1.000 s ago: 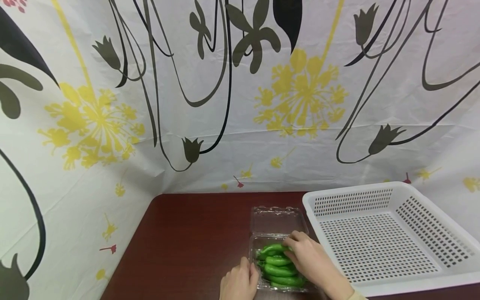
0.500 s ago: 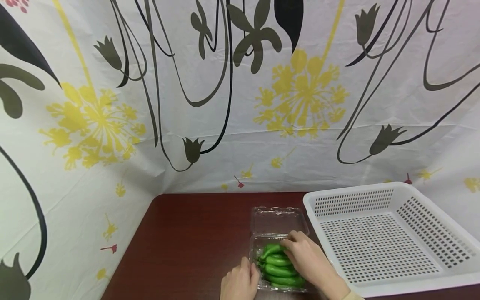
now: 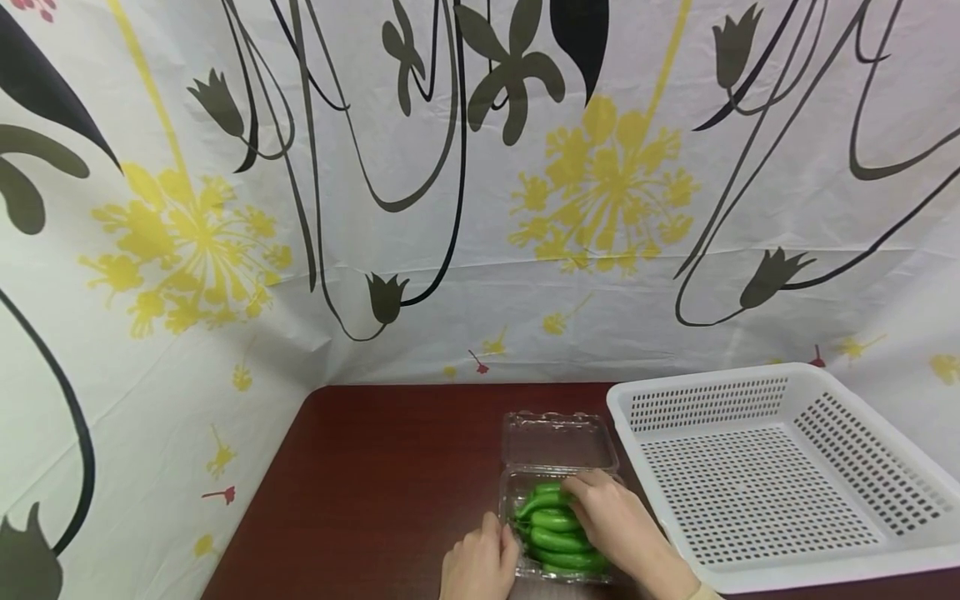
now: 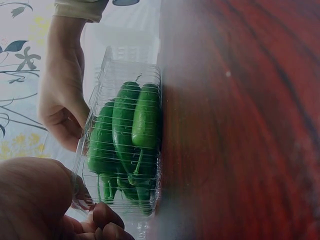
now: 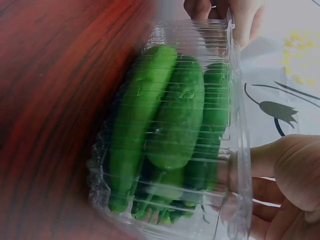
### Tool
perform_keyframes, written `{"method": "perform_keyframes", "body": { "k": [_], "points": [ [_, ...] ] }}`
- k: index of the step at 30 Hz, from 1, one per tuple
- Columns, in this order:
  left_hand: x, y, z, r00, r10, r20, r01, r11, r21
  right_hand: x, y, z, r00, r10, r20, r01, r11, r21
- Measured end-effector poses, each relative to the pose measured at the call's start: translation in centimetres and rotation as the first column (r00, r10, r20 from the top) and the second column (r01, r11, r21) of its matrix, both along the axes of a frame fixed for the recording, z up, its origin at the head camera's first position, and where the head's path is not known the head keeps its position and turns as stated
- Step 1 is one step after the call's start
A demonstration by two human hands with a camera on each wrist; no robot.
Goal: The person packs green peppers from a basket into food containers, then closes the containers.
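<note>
A clear plastic clamshell container (image 3: 516, 481) stands on the table with its lid (image 3: 558, 442) folded back. Several green peppers (image 3: 561, 542) lie side by side in it, their stems towards the left. My left hand (image 3: 478, 562) pinches the container's left rim between thumb and fingers, as the left wrist view also shows. From the right, my right hand (image 3: 613, 518) reaches over the rim and grips the right end of the farthest green pepper (image 3: 542, 502); its fingertips are partly hidden. Through the ribbed wall, the right wrist view shows peppers (image 5: 175, 115) stacked inside.
A white perforated plastic basket (image 3: 750, 492) stands close to the container's right side. The dark red wooden table (image 3: 375, 483) extends to the left. A floral-patterned cloth (image 3: 450, 250) hangs behind and at the left.
My right hand has shifted slightly left with the farthest pepper, then a little towards me; part of another pepper now shows behind it. My left hand stays at the rim.
</note>
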State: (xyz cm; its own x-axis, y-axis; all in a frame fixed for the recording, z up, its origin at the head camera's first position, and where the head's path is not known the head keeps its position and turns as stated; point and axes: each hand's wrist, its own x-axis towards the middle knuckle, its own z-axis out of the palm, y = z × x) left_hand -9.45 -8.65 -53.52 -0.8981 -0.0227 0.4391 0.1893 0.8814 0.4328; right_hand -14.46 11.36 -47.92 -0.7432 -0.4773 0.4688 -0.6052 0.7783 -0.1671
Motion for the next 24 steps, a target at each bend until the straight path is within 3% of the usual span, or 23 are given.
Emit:
{"method": "perform_keyframes", "body": {
  "k": [16, 24],
  "points": [
    [-0.13, -0.07, 0.06, 0.999, -0.014, 0.034, 0.014, 1.0, 0.002, 0.09, -0.06, -0.5, 0.998, -0.038, 0.05, 0.036, 0.999, 0.026],
    [-0.15, -0.11, -0.02, 1.0, -0.011, 0.029, 0.011, 1.0, 0.009, 0.18, 0.06, -0.52, 0.999, -0.025, 0.03, 0.024, 0.999, 0.028]
  ]
}}
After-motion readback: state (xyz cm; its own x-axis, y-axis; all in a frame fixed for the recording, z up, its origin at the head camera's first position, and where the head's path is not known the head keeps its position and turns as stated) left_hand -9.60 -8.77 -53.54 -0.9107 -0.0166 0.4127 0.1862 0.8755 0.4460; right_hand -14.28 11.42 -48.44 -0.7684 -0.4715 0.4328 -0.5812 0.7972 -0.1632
